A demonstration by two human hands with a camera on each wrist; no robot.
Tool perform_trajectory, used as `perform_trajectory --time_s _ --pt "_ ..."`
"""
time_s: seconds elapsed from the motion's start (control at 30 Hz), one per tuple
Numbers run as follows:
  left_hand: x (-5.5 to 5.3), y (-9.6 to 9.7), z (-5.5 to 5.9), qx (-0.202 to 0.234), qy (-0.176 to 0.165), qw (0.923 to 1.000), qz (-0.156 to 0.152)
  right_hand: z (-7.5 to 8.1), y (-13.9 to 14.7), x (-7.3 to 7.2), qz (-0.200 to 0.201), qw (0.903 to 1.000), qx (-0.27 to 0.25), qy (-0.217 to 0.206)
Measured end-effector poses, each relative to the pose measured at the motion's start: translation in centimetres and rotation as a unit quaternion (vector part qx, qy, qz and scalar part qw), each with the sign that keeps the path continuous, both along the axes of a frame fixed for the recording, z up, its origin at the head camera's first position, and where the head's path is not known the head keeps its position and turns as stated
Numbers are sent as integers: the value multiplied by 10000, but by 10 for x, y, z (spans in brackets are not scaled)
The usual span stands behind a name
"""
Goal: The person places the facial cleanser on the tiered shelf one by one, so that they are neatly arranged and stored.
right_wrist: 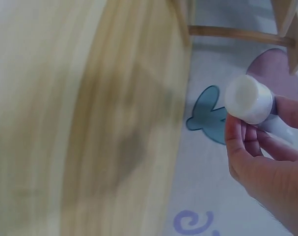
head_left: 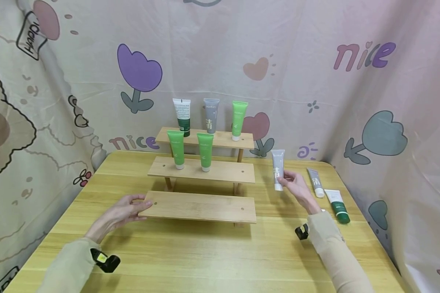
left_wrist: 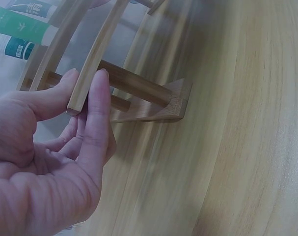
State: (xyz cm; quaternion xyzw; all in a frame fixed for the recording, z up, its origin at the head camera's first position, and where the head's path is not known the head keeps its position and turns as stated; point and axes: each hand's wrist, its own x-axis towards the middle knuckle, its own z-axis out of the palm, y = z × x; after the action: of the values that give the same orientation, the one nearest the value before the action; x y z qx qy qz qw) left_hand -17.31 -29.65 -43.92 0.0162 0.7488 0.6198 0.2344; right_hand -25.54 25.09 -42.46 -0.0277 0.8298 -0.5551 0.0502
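My left hand (head_left: 122,212) pinches the left end of the lowest board of a three-tier wooden stand (head_left: 201,206), thumb above and fingers beneath, as the left wrist view shows. Off the stand's right side, my right hand (head_left: 297,188) grips a grey-lilac tube (head_left: 278,169) upright, its white cap (right_wrist: 249,100) downward. On the top tier stand a white and dark green tube (head_left: 183,116), a grey tube (head_left: 211,115) and a light green tube (head_left: 239,120). Two green tubes, one left (head_left: 177,148) and one centred (head_left: 205,151), stand on the middle tier.
To the right of my right hand, another grey tube (head_left: 316,182) and a white and green tube (head_left: 337,206) lie on the wooden table (head_left: 205,260). A printed curtain (head_left: 293,81) hangs behind the table and along its sides.
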Motion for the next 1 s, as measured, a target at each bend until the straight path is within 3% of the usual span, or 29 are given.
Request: perform_trajectory --time_s 0.33,1.0 --pt "0 1 0 -1 -7 10000 34 17 -14 4 272 9990 -260 260" --pt "1 1 3 22 -45 10000 10 45 -51 5 412 9907 -747 1060"
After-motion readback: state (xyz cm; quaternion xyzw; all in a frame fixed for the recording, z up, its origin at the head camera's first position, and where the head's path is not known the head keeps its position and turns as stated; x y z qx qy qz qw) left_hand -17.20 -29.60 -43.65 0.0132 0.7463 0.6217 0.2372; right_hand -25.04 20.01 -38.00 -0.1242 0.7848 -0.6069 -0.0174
